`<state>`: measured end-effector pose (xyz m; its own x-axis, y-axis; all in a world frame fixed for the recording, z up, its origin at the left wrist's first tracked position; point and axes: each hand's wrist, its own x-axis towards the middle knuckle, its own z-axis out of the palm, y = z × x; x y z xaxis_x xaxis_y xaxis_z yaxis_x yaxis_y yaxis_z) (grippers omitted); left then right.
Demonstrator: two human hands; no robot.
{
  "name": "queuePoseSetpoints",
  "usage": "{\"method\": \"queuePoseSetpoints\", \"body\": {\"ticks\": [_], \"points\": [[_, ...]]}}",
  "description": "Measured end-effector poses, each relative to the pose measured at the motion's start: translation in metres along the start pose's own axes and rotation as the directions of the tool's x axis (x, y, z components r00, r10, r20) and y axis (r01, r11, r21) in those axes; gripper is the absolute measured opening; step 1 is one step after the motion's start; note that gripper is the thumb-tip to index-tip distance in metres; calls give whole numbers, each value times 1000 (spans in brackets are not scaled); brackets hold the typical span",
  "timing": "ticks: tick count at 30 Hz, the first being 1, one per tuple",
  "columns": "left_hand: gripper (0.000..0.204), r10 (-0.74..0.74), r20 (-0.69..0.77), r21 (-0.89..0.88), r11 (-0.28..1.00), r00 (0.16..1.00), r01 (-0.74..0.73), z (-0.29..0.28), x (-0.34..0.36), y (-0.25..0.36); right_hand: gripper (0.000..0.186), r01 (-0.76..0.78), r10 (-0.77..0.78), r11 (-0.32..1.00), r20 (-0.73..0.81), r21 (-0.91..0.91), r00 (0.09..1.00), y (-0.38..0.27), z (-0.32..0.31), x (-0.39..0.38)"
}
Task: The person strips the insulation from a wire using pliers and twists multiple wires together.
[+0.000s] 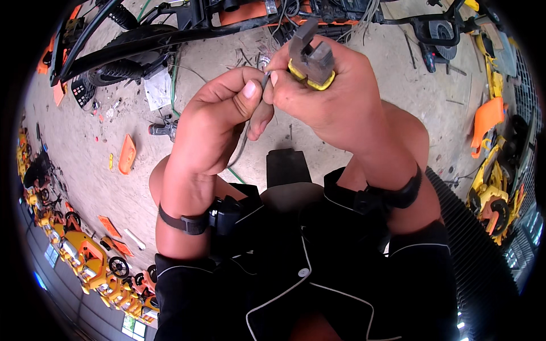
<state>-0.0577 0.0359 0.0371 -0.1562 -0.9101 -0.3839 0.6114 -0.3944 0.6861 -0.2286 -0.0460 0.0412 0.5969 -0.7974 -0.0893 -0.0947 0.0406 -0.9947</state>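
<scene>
Most of the tool's handles are hidden inside the right hand (335, 94), and the ends of the thin cable (265, 80) cannot be made out, being covered by fingertips or lost against the clutter beyond. The left hand (219, 108) pinches the cable between its thumb and curled fingers; the right hand is closed around the pliers (319, 63), with its thumb and forefinger meeting the cable right beside the left thumb, though how firmly they grip it I cannot tell. The cable is dark grey, slim and smooth, a short length showing between the two sets of fingertips; another dark strand (243, 150) hangs below the left hand, and whether it is the same piece is unclear. The pliers have a worn, blunt grey metal head with a gap between its two parts and yellow edging where the grips begin. They rise out of the top of the right fist, head away from the wearer, toward the black vehicle frame (170, 42) beyond both hands. The visible cable slants, its long axis running mainly away from the wearer.
</scene>
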Motion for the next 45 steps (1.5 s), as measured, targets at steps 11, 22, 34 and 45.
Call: {"method": "queuePoseSetpoints", "body": {"ticks": [11, 22, 34, 45], "points": [[17, 76, -174, 294, 956, 982, -22, -2, -3, 8, 26, -321, 287, 944, -279, -83, 916, 5, -39, 25], [16, 302, -185, 387, 897, 935, -213, -4, -1, 2, 52, -567, 371, 533, 429, 628, 824, 35, -21, 11], [19, 428, -219, 428, 849, 877, -308, -2, -3, 2, 58, 23, -34, 912, -21, -409, 999, 29, 11, -6], [19, 477, -161, 549, 771, 864, -324, -6, -10, -1, 77, 155, -309, 661, -79, -735, 948, 17, 13, -13]]}}
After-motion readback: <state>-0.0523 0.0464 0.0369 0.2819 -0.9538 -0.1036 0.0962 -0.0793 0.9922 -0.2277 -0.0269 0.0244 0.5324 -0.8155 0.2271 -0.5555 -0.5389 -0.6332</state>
